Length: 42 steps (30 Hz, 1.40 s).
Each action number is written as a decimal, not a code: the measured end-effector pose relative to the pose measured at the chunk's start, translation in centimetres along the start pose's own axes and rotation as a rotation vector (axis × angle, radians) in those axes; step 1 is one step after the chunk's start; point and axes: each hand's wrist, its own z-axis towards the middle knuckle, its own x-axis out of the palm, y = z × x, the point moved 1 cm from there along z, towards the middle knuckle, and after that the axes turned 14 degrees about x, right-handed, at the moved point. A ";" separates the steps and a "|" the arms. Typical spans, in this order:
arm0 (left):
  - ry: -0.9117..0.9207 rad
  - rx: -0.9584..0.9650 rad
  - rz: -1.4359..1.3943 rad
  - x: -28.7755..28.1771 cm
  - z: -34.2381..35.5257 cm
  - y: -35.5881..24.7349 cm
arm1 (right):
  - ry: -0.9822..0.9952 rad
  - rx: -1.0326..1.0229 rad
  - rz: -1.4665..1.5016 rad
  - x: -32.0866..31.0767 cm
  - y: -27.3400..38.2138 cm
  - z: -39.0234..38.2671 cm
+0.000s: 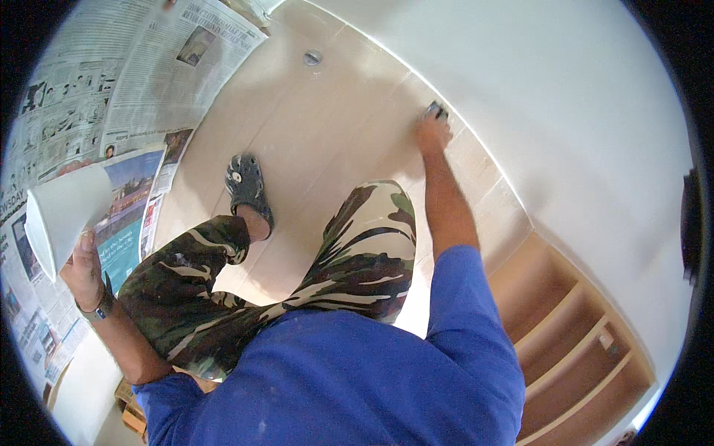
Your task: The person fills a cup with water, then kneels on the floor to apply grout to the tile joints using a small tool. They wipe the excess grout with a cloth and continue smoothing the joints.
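Head: two hands (83, 275) (433, 134), one white container (71, 208)

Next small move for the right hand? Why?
Probably slide the small dark object along the foot of the white wall: the right hand holds it near that edge, while the left hand holds the white container well away.

Bright, soft shadows on wall (565, 111), right hand (434, 134) blurred, edges bent, corners black

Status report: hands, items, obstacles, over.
Left hand gripping white container. Right hand holding small dark object beside wall. Wooden shelves to the right.
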 end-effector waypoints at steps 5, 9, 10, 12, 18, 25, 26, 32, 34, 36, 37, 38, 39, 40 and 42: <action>-0.002 0.025 0.094 -0.2 -0.7 0.3 | 0.119 -0.013 -0.058 2.3 0.1 -4.2; 0.001 -0.031 0.005 0.1 0.3 -0.1 | 0.037 0.004 -0.036 2.3 -0.5 -1.9; 0.012 -0.037 0.018 -0.2 0.7 0.3 | -0.018 0.021 -0.018 2.7 -0.9 -0.5; 0.009 -0.050 0.124 -1.6 0.2 1.1 | 0.019 0.019 0.006 1.0 0.3 -0.5; -0.017 0.051 0.035 0.1 -0.4 -0.5 | 0.116 -0.047 -0.074 3.7 -1.0 -7.2; 0.023 0.041 -0.069 -0.2 0.6 0.4 | 0.118 0.029 0.023 -0.1 -0.6 0.3; 0.030 0.074 -0.060 0.7 0.6 -0.9 | 0.149 0.031 0.030 0.4 -0.4 -0.3; 0.031 -0.026 -0.096 2.7 0.9 -1.9 | 0.019 -0.089 0.038 2.3 -0.6 -2.9; 0.025 -0.138 0.023 -1.1 0.5 1.0 | 0.109 -0.002 0.079 -1.0 0.4 0.2; 0.063 -0.005 0.038 0.5 0.7 0.4 | 0.042 0.031 0.067 -0.7 0.6 0.8; 0.080 0.054 0.051 1.2 0.5 -0.3 | 0.056 -0.009 0.087 0.3 0.3 -1.0; 0.057 0.058 0.031 1.9 0.3 -1.1 | 0.066 -0.056 0.108 1.8 0.0 -3.4; 0.039 0.057 0.004 2.6 0.1 -1.7 | 0.082 -0.084 0.020 3.7 -0.2 -6.6; 0.024 0.055 -0.020 2.8 -0.1 -2.1 | 0.104 -0.111 -0.068 4.6 -0.1 -9.1; 0.057 0.024 0.012 1.3 -0.2 -0.9 | 0.136 -0.077 -0.114 4.7 -0.6 -8.9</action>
